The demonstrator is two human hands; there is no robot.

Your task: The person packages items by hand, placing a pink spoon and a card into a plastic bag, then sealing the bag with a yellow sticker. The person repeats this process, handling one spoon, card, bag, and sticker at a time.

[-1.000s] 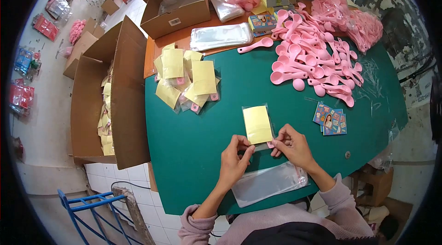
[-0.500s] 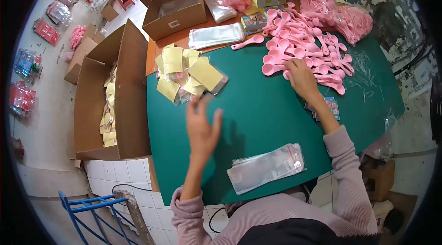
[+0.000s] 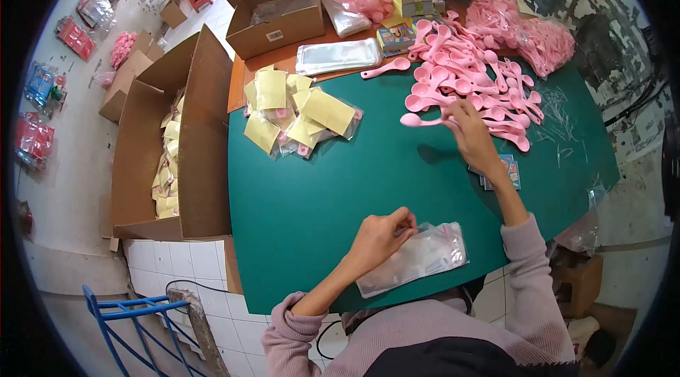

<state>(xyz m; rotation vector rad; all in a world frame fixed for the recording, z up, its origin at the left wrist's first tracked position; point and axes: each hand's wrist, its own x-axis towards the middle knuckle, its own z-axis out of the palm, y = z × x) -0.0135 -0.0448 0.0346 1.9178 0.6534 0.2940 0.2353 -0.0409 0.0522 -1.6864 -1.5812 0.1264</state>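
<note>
Pink measuring spoons lie heaped in a pile (image 3: 464,83) on a green tabletop (image 3: 319,193), my landmark for everything here. At its near left edge, my right hand (image 3: 469,135) grasps one pink spoon (image 3: 412,121) between thumb and fingertips by the handle, leaving the bowl free and pointing left; a shadow beneath suggests it is held clear of the surface.

On the side of the pile nearest the body, my left hand (image 3: 382,237) has its fingertips pinched at the far edge of clear bags (image 3: 418,261), probably because a thin film separates most easily at its lip. How many layers are caught, I cannot tell.

Printed cards (image 3: 508,173) sit just on the near side of the pile, partly behind my right forearm, likely there for short reach. Yellow-faced packets (image 3: 328,112) overlap left of the pile, apparently grouped away from the loose spoons. Farther left stands an open carton (image 3: 205,136) holding similar packets.
</note>
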